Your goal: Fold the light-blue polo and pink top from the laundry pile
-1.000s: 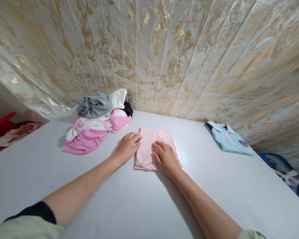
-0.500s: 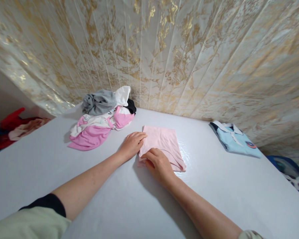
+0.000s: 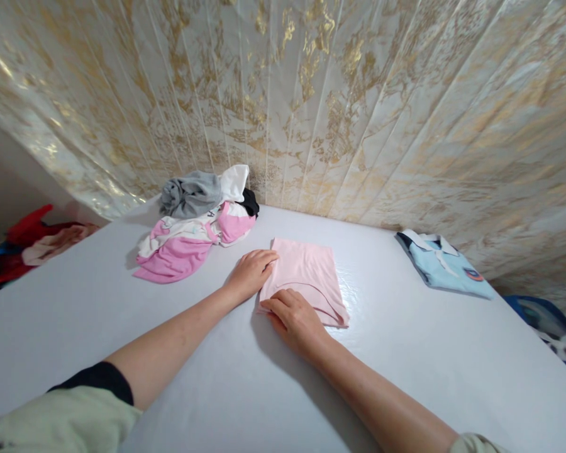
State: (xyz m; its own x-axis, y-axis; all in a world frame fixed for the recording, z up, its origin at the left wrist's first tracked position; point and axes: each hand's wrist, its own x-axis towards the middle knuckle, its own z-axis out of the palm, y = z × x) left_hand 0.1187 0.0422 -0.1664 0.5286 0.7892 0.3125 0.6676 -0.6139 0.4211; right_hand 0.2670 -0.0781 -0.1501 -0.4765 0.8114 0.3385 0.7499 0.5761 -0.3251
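A folded light pink garment [image 3: 309, 274] lies flat on the white table [image 3: 245, 384], near the wall. My left hand [image 3: 251, 272] rests on its left edge with the fingers curled over the cloth, pressing it down. My right hand [image 3: 292, 316] sits at the garment's near left corner, fingers closed on the edge of the fabric.
A heap of unfolded clothes [image 3: 195, 220], pink, white, grey and black, lies at the back left. A folded light blue polo shirt [image 3: 441, 267] sits at the right by the gold-patterned wall. Red cloth [image 3: 33, 236] shows beyond the table's left edge, a patterned bag [image 3: 547, 327] at the right.
My right hand slid from the middle of the pink garment to its near left corner and closed on the edge. The left hand stayed on the left edge.
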